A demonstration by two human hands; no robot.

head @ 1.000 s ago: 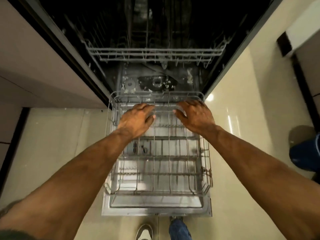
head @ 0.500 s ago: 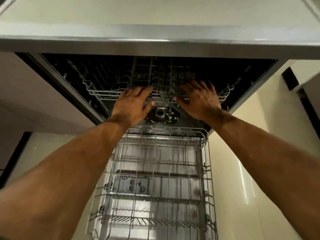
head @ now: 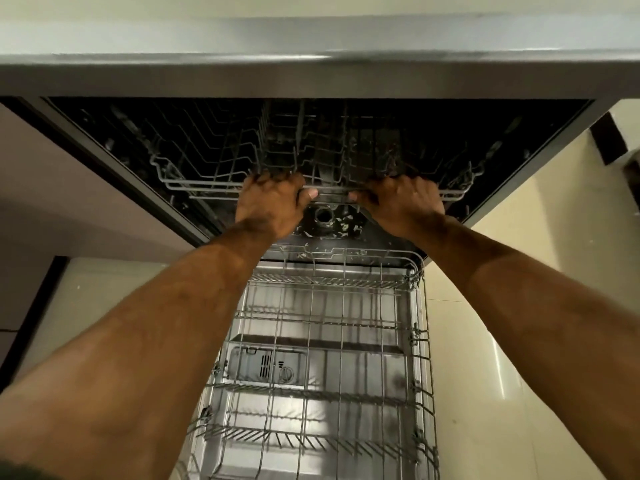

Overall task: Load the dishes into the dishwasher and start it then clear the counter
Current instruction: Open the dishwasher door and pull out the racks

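**Both hands on the upper rack's front rail**

The left hand (head: 268,202) is gripping the front rail of the upper rack (head: 207,183), fingers (head: 266,178) curling over the wire and thumb pressing from below. The right hand (head: 403,202) is gripping the same rail just to the right, fingers hooking over it likewise. The rail is running 9 to 3 o'clock across both hands, and the rack is sitting tucked inside the dark tub at 12 o'clock under the counter (head: 311,74). Neither hand is nearer. The lower rack (head: 329,341) is lying pulled out over the open door at 6 o'clock, holding no dishes. The pull, likely, is calling for a straight draw toward 6 o'clock.
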